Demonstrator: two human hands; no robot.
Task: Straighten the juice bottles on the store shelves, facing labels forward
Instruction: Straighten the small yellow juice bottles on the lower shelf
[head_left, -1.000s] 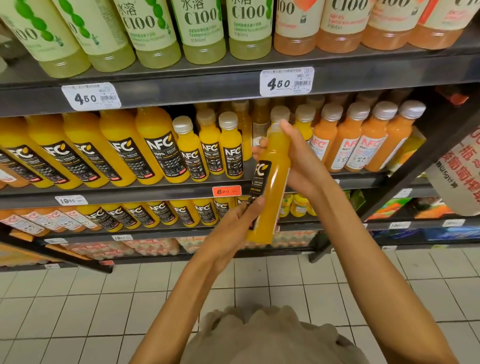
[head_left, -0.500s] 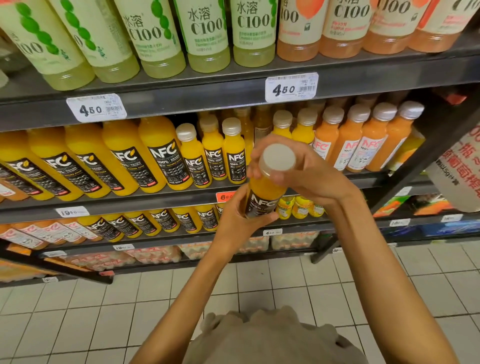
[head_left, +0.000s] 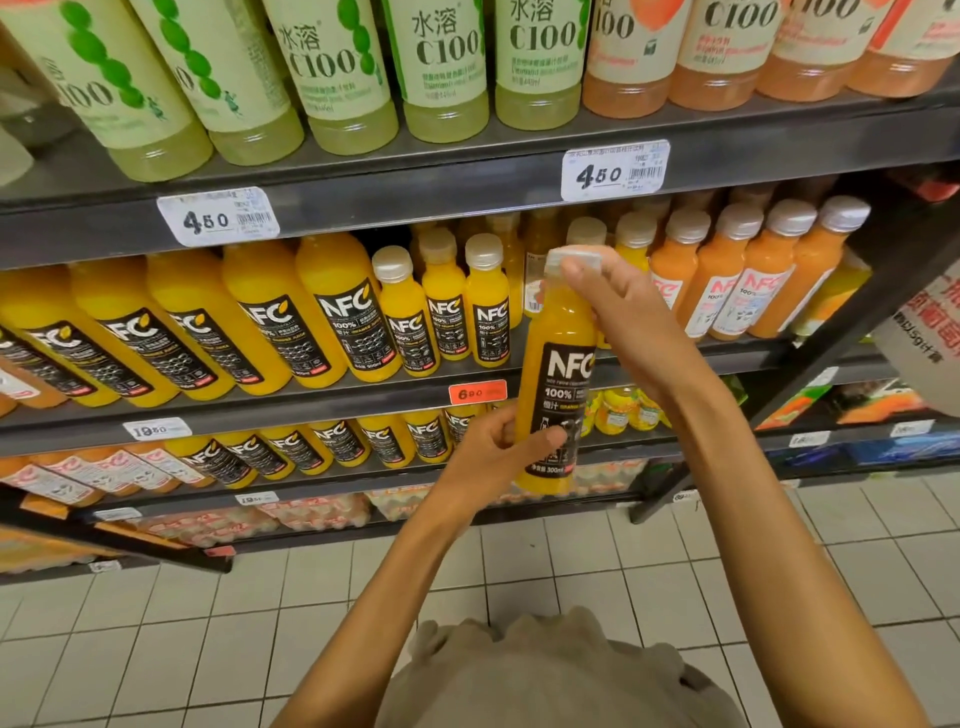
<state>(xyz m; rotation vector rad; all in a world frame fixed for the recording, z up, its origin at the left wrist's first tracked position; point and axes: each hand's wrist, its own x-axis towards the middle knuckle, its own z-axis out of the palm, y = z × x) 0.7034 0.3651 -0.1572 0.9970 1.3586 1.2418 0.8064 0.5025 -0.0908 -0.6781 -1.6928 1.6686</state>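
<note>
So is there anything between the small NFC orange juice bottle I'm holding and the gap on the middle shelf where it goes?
Nothing visible blocks it. The NFC orange juice bottle, held by the left hand and right hand, sits directly before the gap, which holds only a bottle set further back.

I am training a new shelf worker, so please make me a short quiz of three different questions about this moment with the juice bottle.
1. True or false: the held NFC bottle shows its black label toward the camera.
2. Which hand grips the bottle at its cap? A) left hand B) right hand C) neither
3. Fill in: the red price tag on the shelf edge beside the bottle reads ____.

Key:
1. True; the NFC logo faces the viewer.
2. B; the right hand holds the top, while the left hand grips the lower part of the bottle.
3. 6.90
</note>
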